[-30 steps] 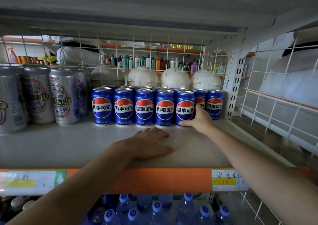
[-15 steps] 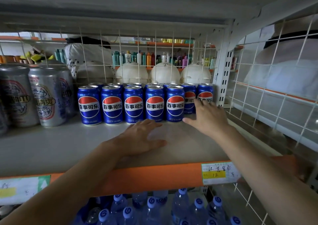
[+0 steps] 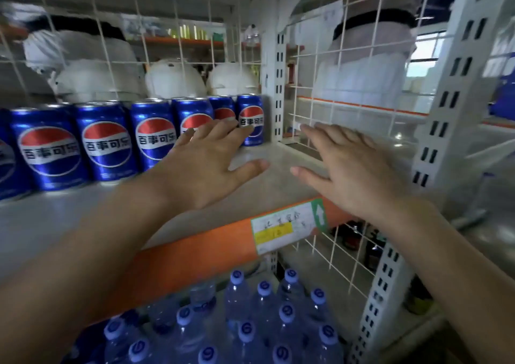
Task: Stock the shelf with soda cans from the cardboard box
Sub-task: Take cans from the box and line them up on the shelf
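Several blue soda cans with red, white and blue logos stand in rows on the grey shelf, reaching to its right end. My left hand hovers flat over the shelf, fingers spread, its fingertips in front of the rightmost cans. My right hand is raised above the shelf's right front corner, fingers apart, holding nothing. The cardboard box is not in view.
An orange shelf edge carries a price label. Below it stand several water bottles with blue caps. White wire mesh and a perforated upright close the shelf's right side. White round objects sit behind the back grid.
My right hand has let go of the front-row can and drawn back to the right. My left hand has lifted off the shelf. The view has swung right, losing the silver cans.
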